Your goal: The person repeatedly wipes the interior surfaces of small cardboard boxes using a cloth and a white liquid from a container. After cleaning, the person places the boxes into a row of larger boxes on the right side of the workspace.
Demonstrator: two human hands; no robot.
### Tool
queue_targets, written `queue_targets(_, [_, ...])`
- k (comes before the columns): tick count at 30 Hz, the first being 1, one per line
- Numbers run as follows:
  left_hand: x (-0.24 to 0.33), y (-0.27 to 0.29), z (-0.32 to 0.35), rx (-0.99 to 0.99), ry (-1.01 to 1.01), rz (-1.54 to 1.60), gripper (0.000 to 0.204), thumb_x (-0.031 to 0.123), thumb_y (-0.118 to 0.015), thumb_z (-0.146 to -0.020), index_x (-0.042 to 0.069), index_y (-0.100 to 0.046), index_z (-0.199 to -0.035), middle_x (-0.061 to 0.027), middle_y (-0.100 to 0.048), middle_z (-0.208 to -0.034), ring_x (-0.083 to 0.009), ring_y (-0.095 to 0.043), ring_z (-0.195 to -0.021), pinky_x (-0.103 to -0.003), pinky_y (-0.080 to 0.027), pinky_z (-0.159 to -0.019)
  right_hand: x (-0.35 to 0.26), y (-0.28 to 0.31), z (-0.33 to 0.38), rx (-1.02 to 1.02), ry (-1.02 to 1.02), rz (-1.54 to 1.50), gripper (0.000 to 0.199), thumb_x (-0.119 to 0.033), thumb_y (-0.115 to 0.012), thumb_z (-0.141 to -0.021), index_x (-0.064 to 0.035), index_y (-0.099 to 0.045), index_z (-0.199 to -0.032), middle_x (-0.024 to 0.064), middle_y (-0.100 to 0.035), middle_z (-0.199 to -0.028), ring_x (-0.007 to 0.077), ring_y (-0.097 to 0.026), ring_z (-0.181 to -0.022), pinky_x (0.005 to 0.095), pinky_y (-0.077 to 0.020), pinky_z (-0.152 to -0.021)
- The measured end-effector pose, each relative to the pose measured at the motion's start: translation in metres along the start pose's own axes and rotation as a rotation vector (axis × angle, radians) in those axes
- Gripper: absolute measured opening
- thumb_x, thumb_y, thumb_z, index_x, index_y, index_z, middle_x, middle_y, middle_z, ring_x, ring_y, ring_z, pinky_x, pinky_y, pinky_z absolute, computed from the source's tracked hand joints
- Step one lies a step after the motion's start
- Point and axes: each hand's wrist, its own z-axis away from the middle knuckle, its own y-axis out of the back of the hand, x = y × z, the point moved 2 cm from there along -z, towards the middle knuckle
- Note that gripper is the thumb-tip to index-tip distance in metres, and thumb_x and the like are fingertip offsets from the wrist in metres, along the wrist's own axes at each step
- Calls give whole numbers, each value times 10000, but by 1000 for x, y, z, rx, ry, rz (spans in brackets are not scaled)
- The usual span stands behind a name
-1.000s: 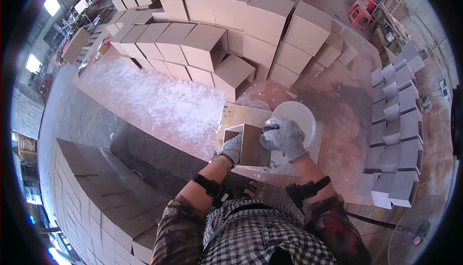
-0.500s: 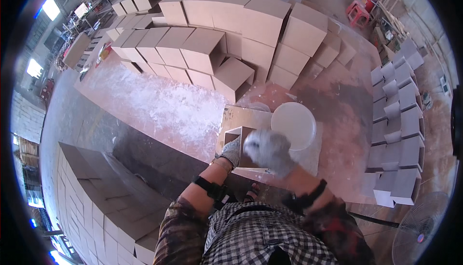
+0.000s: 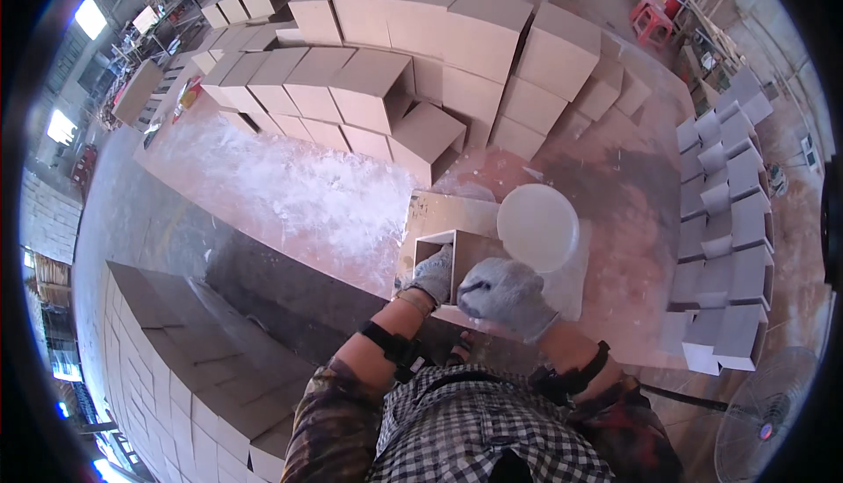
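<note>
- Left hand [image 3: 435,274], gloved, clamped on the near left edge of a small open box [image 3: 470,259], fingers hooked over the rim.
- Right hand [image 3: 505,297], gloved too, raised in front of the box's near right side; curled loosely, holding nothing that shows; grip on the box itself cannot be told, since the glove hides the contact.
- Box standing on a low work stand [image 3: 439,215], open side up and turned toward the body, directly beyond both hands.
- Round white tub [image 3: 537,227] just beyond the right hand, close beside the box's right corner.
- Compared with a second ago: right hand lifted off the box's far right corner and drawn back toward the body, now lower and nearer; left hand unmoved on its edge; box unmoved on the stand.
- Reads as a pause between grips: box steadied one-handed, right hand free.
- Stacked boxes [image 3: 413,53] well beyond both hands; a lower wall of boxes [image 3: 176,369] to the left of the left hand; smaller grey boxes [image 3: 729,219] in rows to the right of the right hand.
- White dust on the floor [image 3: 290,193] beyond the left hand.
</note>
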Motion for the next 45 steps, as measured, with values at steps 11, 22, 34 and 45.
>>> queue_targets(11, [12,8,-1,51,26,126,461,226,-531,-918,57,-447,-1338,-152,-503,-1329,-287,-480,-1233,-328,-400,-1009,59,-1,15,63,231,450,133,-257,-679,-678,-155,-718,-755,81,-681,-792,265,-657,-742,394,-527,-672])
queue_targets(22, [-20,-14,-23,-8,-15,151,558,278,-574,-896,75,-381,-1379,-148,-477,-1350,-298,-497,-1213,-343,-407,-1006,65,-5,-38,125,-113,264,116,-240,-635,-695,-157,-697,-748,74,-637,-749,280,-639,-673,433,-521,-583])
queue_targets(34, [-7,-7,-23,-64,-51,-60,467,265,-532,-917,61,-447,-1328,-138,-509,-1316,-258,-467,-1241,-326,-374,-1028,77,-5,-46,255,-70,365,141,-259,-644,-744,-125,-672,-777,88,-620,-746,292,-625,-667,404,-515,-620])
queue_targets(45, [18,10,-7,-36,23,66,434,173,-506,-939,62,-438,-1353,-102,-513,-1330,-225,-470,-1243,-310,-392,-1016,95,5,-46,275,-81,281,123,-241,-648,-702,-131,-669,-752,119,-633,-682,326,-635,-633,438,-515,-562])
